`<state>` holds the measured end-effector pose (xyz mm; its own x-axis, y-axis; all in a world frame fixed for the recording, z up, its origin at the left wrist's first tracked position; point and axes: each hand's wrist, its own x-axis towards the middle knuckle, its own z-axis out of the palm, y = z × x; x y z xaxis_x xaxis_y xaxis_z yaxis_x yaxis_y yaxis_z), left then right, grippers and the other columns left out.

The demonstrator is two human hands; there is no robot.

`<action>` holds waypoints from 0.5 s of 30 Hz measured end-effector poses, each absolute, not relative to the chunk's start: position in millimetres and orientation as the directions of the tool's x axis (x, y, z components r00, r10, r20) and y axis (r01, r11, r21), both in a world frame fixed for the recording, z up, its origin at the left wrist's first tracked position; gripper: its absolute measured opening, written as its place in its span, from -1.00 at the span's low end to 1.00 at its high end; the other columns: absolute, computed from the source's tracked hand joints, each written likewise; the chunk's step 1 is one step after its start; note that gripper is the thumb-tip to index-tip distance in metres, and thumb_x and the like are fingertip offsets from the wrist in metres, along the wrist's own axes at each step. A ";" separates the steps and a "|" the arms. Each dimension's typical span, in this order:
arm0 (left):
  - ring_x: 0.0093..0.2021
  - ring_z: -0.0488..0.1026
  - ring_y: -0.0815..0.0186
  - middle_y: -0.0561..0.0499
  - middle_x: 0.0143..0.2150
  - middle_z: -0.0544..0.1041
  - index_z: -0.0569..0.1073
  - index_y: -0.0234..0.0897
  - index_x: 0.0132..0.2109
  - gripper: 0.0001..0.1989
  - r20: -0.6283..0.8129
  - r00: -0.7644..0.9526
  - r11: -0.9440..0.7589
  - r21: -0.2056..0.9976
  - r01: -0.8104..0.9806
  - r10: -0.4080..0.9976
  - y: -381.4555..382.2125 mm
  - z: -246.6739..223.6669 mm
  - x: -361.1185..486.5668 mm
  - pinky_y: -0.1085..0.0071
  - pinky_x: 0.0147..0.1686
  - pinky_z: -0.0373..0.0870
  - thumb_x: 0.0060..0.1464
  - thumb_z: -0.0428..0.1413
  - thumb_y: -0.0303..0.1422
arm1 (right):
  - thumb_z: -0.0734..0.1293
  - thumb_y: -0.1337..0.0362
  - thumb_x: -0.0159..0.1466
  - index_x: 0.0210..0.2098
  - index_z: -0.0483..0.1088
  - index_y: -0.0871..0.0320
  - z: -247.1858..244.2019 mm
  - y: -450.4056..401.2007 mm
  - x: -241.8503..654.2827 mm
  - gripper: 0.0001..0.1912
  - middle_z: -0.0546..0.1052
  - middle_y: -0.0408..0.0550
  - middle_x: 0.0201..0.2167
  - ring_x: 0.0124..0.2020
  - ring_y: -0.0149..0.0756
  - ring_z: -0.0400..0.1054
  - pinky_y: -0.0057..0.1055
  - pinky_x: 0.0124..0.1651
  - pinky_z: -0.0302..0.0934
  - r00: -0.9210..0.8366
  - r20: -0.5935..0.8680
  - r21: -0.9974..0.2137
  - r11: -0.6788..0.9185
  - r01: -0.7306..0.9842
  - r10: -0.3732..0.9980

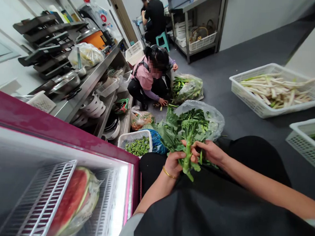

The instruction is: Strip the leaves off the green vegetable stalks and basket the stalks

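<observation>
our left hand [175,162] gripping a leafy green stalk [188,149], our right hand [208,151] pinching its side, clear bag of greens [214,119] just beyond

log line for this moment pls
left hand: grips green stalk | right hand: fingers at stalk | beyond: plastic bag, leafy greens | white basket: small greens

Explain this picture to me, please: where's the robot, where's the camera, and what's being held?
There is no robot here. This single picture comes from a camera on a person's head, looking forward and down.

The left hand holds a thick green leafy stalk; the right hand's fingers are beside it, their exact grip unclear.

On the dark grey floor sit a clear plastic bag of leafy greens, a small white plastic basket of green pieces and a larger one of long pale stalks.
</observation>
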<state>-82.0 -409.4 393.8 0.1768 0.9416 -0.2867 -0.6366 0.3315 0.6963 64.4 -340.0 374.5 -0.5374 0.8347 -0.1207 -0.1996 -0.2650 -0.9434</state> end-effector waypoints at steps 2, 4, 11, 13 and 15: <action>-0.33 0.53 0.02 -0.12 -0.47 0.49 0.44 -0.31 -0.31 -0.61 -0.312 0.277 0.417 0.657 -0.628 0.909 -407.8 386.8 -85.9 0.12 -0.32 0.45 -0.40 0.18 -0.24 | 0.43 -0.12 0.01 -0.43 0.41 0.19 383.6 -337.0 67.5 -0.53 0.47 -0.06 -0.57 -0.57 -0.33 0.35 -0.46 -0.58 0.15 -0.611 -0.095 -0.929 -0.291 -0.229 0.786; -0.33 0.53 0.03 -0.14 -0.45 0.50 0.45 -0.33 -0.32 -0.62 -0.317 0.320 0.450 0.634 -0.628 0.893 -404.8 380.8 -87.0 0.14 -0.34 0.45 -0.38 0.17 -0.22 | 0.43 -0.06 0.03 -0.43 0.42 0.21 394.3 -331.8 68.6 -0.57 0.47 -0.06 -0.59 -0.57 -0.32 0.37 -0.46 -0.58 0.15 -0.713 -0.079 -0.922 -0.323 -0.212 0.696; -0.51 0.44 0.33 -0.03 -0.44 0.51 0.46 -0.33 -0.32 -0.73 -0.245 0.055 0.227 0.760 -0.609 0.968 -401.1 390.4 -74.5 0.37 -0.41 0.41 -0.27 0.26 -0.37 | 0.44 0.03 0.05 -0.53 0.33 0.19 394.2 -322.3 59.9 -0.64 0.41 -0.16 -0.68 -0.66 -0.37 0.31 -0.48 -0.62 0.16 -0.555 -0.062 -0.949 -0.221 -0.225 0.830; -0.55 0.40 0.40 0.01 -0.45 0.51 0.45 -0.32 -0.34 -0.75 -0.260 -0.050 0.169 0.748 -0.642 0.964 -401.5 396.5 -69.8 0.43 -0.45 0.38 -0.28 0.27 -0.42 | 0.46 0.04 0.03 -0.54 0.35 0.20 391.6 -325.6 59.3 -0.64 0.44 -0.13 -0.66 -0.65 -0.38 0.31 -0.48 -0.62 0.19 -0.464 -0.033 -0.980 -0.120 -0.158 0.885; -0.56 0.39 0.41 0.03 -0.49 0.50 0.44 -0.32 -0.35 -0.77 -0.319 -0.036 0.204 0.686 -0.699 0.947 -401.1 400.6 -67.8 0.46 -0.46 0.36 -0.26 0.25 -0.41 | 0.46 0.03 0.04 -0.51 0.36 0.19 392.6 -330.2 59.2 -0.65 0.45 -0.13 -0.63 -0.66 -0.37 0.31 -0.44 -0.62 0.24 -0.403 -0.011 -0.989 -0.068 -0.128 0.915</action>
